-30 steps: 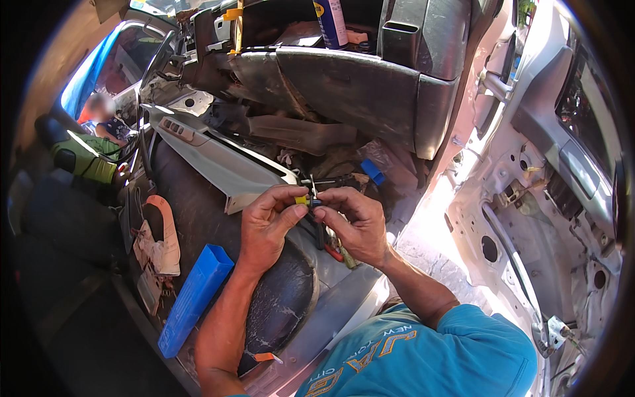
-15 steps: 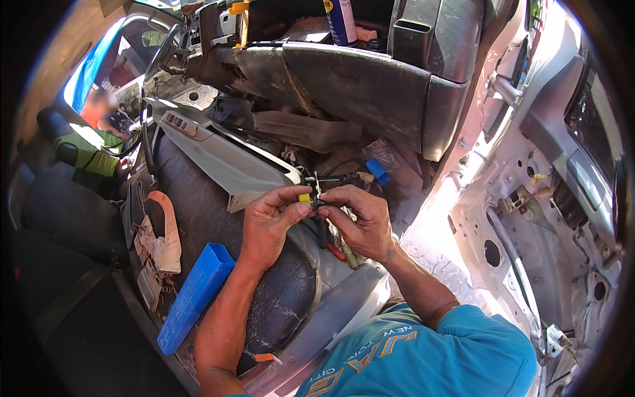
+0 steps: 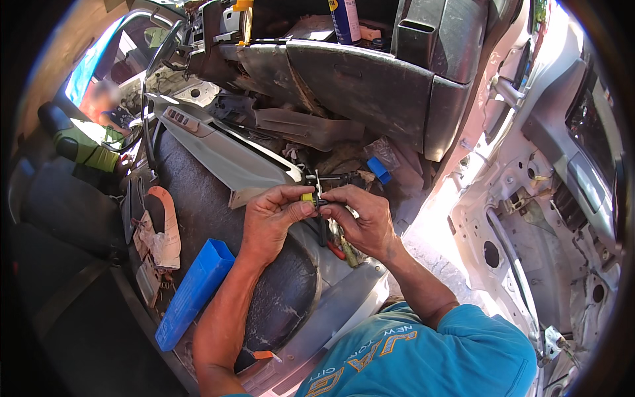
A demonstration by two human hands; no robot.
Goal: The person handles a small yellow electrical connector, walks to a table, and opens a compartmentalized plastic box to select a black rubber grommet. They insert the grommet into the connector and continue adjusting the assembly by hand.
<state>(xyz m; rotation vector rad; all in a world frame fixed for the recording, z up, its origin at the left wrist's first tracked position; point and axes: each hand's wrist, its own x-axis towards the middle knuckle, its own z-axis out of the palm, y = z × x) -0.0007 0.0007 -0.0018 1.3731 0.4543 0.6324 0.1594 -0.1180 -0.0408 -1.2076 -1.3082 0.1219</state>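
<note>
Resting between the two hands, a small yellow piece (image 3: pixel 307 198) is pinched by the thumb and fingers of the left hand (image 3: pixel 268 215). Just beside it, the right hand (image 3: pixel 364 215) grips a small dark part (image 3: pixel 323 203) (mostly covered by fingertips). Past the left hand lies a grey trim panel (image 3: pixel 221 153) with switches; a blue rectangular tube (image 3: pixel 195 294) lies beside the left forearm (image 3: pixel 225 317).

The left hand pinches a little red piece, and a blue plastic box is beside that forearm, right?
No, the head view shows a little yellow piece, not red, pinched in the left hand; a blue plastic box is indeed beside that forearm.
</note>
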